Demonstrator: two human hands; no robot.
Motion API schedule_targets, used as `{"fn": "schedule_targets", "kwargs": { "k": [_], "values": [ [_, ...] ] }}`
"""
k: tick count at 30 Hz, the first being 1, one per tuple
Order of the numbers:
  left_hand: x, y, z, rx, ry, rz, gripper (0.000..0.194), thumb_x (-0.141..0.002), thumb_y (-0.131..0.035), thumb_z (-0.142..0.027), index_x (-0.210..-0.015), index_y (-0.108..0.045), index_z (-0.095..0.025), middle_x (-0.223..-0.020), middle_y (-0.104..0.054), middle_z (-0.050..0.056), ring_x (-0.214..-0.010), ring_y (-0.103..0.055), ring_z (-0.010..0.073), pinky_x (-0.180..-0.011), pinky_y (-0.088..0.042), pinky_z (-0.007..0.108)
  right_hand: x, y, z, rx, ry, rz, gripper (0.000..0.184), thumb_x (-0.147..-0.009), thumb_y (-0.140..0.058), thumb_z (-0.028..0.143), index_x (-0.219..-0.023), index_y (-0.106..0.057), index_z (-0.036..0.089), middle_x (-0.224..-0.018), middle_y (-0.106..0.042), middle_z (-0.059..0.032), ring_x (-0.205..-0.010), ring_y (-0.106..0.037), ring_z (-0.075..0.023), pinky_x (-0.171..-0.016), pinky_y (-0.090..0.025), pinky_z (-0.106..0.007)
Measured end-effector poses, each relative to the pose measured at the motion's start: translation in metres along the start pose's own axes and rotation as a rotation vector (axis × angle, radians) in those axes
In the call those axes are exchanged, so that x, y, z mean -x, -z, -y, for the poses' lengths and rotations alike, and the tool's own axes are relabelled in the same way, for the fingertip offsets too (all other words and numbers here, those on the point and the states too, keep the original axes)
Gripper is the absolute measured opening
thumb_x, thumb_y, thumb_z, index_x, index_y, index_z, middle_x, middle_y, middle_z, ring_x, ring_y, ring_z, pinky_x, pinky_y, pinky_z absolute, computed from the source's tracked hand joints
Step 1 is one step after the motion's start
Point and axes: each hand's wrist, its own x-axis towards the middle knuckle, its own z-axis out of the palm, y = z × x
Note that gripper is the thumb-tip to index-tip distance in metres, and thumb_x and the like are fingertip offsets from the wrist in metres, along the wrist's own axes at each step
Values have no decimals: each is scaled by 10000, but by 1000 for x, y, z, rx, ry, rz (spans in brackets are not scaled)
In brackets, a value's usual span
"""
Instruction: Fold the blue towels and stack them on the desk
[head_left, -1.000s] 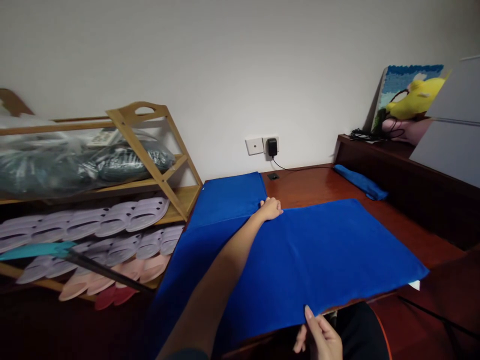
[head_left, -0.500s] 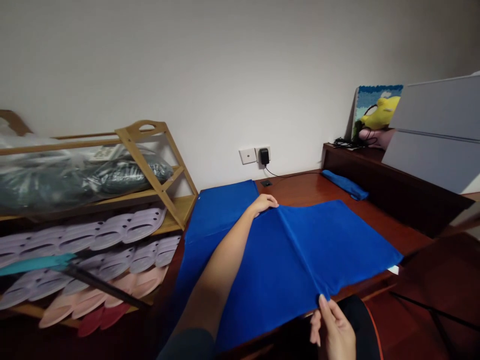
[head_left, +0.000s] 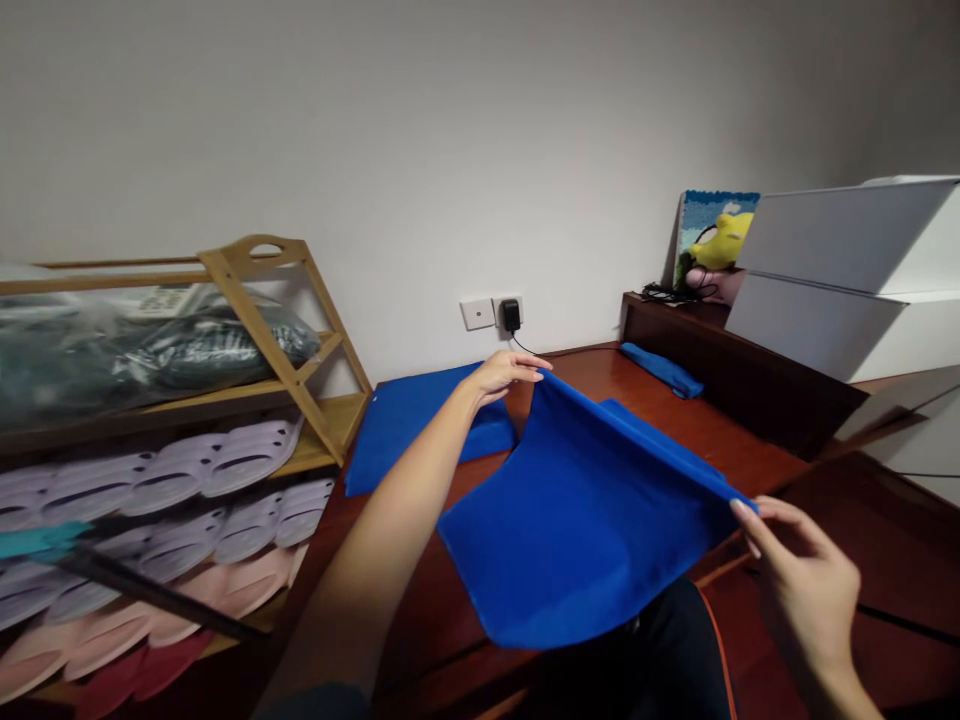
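Observation:
A blue cloth (head_left: pixel 570 520) hangs stretched between my two hands, lifted over the front of the red-brown wooden table (head_left: pixel 420 560). My left hand (head_left: pixel 510 373) pinches its far edge near the middle of the table. At the near right, my right hand (head_left: pixel 802 560) grips the opposite end between thumb and fingers. The cloth folds over along the line between the hands, and part of it drapes behind that line. A stack of flat blue cloth (head_left: pixel 412 420) lies on the table's left side, partly behind my left forearm.
A rolled blue cloth (head_left: pixel 661 370) lies toward the back right. A black plug adapter (head_left: pixel 510 316) sits in the wall socket, its cord running along the table. White boxes (head_left: pixel 817 240) stand on the raised right ledge. A wooden rack (head_left: pixel 292 370) with slippers (head_left: pixel 251 455) borders the left.
Both hands have raised the blue cloth off the table along its crease, the right hand moving right and up. The cloth has come away from the stack on the left.

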Motion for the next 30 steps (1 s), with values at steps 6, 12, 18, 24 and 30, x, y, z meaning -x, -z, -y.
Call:
{"fn": "schedule_targets", "kwargs": {
  "k": [6,12,18,24,30],
  "values": [
    [22,3,-39,-287,-176,-97,274,-614,-739,-238,-872,-724,-149,-823,-700,46,-805,-616,174,-791,-454,306,-68,7,37,-23,146,109,487,-552,-827,400,-953,-674,170,-704,-642,-3,-638,-595,-134,-632,-516,-249],
    [53,4,-86,-570,-275,-210,193,-669,-705,-288,-832,-724,-185,-792,-703,37,-796,-627,184,-749,-472,309,-119,5,75,228,307,315,457,-614,-764,495,-924,-736,160,-829,-712,-78,-708,-634,-181,-675,-520,-289],
    [83,10,-130,-703,-319,-246,194,-682,-702,-353,-772,-708,-182,-755,-692,20,-749,-612,161,-729,-462,288,-138,5,105,450,655,258,439,-702,-641,597,-839,-722,188,-788,-706,-47,-682,-611,-136,-635,-451,-231],
    [114,9,-172,-720,-299,-315,218,-690,-705,-376,-763,-693,-171,-747,-674,15,-756,-609,160,-720,-461,276,-144,5,140,488,866,130,330,-801,-616,471,-863,-693,157,-758,-672,-58,-630,-553,-91,-600,-409,-215],
    [148,-5,-203,-684,-393,-376,191,-689,-686,-349,-757,-660,-172,-772,-659,-7,-788,-622,150,-751,-474,276,-124,10,175,346,908,97,325,-822,-608,440,-959,-670,152,-1005,-649,-123,-845,-594,-134,-703,-456,-259]
  ]
}}
